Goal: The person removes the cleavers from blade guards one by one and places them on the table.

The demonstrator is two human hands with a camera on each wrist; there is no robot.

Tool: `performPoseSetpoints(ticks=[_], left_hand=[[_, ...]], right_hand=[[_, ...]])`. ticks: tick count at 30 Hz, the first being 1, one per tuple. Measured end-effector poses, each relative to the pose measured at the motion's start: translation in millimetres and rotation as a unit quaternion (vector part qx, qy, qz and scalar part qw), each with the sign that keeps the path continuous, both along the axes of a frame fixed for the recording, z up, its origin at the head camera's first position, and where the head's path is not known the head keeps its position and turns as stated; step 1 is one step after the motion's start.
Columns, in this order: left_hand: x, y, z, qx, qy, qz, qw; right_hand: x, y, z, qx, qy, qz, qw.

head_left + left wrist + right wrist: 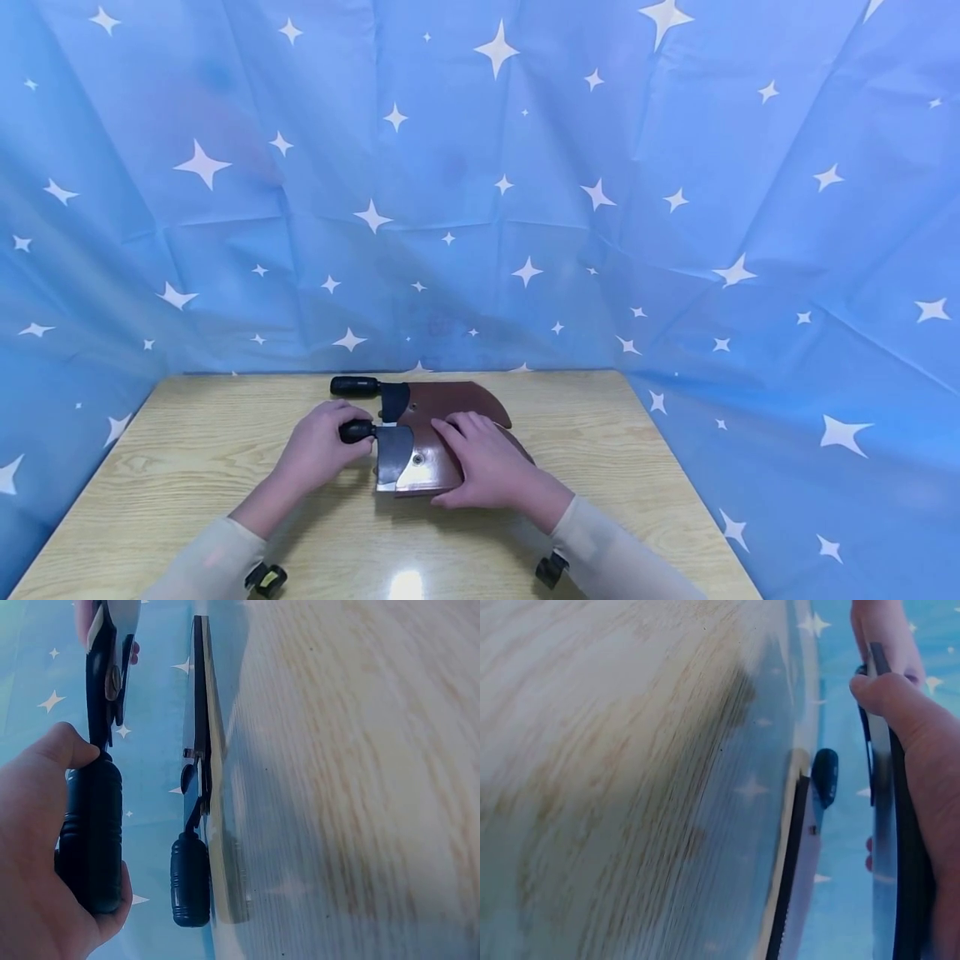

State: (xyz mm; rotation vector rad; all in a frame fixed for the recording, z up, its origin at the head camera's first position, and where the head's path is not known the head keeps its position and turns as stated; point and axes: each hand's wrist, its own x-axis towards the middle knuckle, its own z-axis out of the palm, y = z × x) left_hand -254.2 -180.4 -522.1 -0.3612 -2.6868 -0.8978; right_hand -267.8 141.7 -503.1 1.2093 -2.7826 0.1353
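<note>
A broad, cleaver-like blade in a brown leather sheath (429, 477) is held between both hands, above the table. My left hand (318, 447) grips its black ribbed handle (94, 832), with the thumb near the handle's top end. My right hand (491, 471) holds the sheath's far end, fingers over its face and thumb at the near edge. A dark flap (394, 454) with a round snap covers the end by the handle, and silvery metal shows at its edge. Behind lies a second sheathed tool (450, 400) of the same look, its black handle (190, 881) pointing left.
The light wood-grain table (202, 467) has its back edge just behind the second tool. A blue curtain with white stars (480, 167) hangs behind and at both sides. Dark wrist cameras (266, 578) are strapped on at the sleeves.
</note>
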Motion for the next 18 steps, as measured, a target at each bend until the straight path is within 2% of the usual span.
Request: performPoseSetpoints(ticks=[11, 18], left_hand=[[1.2, 2, -1.3, 0.002, 0.005, 0.0, 1.0], [1.1, -10, 4.0, 0.026, -0.003, 0.016, 0.9995]], right_hand=[[1.8, 6, 2.1, -0.002, 0.003, 0.005, 1.0], [-5.7, 20, 4.3, -0.011, 0.019, 0.005, 1.0]])
